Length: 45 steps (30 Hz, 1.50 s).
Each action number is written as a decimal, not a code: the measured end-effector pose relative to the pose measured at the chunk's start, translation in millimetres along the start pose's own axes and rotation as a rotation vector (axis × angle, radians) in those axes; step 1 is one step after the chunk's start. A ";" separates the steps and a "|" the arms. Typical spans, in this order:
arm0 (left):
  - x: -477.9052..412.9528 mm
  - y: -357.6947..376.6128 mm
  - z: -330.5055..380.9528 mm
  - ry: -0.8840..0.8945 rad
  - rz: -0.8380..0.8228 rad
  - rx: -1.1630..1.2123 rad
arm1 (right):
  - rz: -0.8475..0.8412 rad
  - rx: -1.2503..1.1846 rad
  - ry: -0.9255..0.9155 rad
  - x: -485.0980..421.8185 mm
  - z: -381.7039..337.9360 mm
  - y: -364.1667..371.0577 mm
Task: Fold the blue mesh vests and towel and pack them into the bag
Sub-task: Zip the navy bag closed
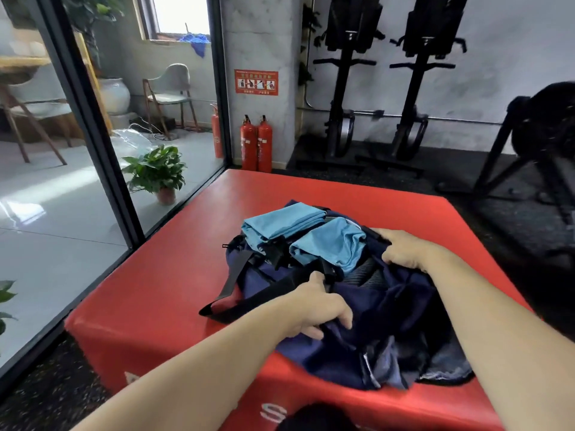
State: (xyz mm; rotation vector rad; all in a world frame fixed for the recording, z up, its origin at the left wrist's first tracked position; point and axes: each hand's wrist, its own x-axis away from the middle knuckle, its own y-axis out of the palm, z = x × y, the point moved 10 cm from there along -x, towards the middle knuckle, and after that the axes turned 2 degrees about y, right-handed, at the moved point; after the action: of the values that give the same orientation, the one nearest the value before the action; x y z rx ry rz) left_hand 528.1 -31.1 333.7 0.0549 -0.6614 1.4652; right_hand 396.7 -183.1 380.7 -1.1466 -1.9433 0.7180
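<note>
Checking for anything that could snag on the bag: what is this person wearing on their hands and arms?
The left hand and right hand are bare: no gloves, rings or watch show. Nothing is worn further up either: no sleeve, band or marking shows before the picture's edge.

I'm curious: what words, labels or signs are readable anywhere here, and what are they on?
"S": pale letter on the near side of the red box; the rest is hidden.
Red sign on the pillar: pictograms and text, too small to read.
Fire extinguishers: labels too small to read.
Navy bag: no writing visible.
</note>
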 end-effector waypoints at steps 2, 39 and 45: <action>-0.9 18.4 6.3 0.016 -0.037 -0.099 | 0.013 0.035 0.004 9.4 12.3 -7.5; -31.5 0.2 94.9 0.626 0.156 -1.178 | 0.293 0.906 -0.257 117.1 46.8 -9.3; -60.7 49.7 65.9 0.550 -0.034 -1.226 | 0.264 0.870 -0.273 130.4 38.6 18.9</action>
State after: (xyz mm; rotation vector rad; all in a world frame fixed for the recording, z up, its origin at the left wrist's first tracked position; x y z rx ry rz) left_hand 459.3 -106.5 343.4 -1.2240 -0.9732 0.7767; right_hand 332.9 -61.6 386.6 -0.7648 -1.4019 1.7175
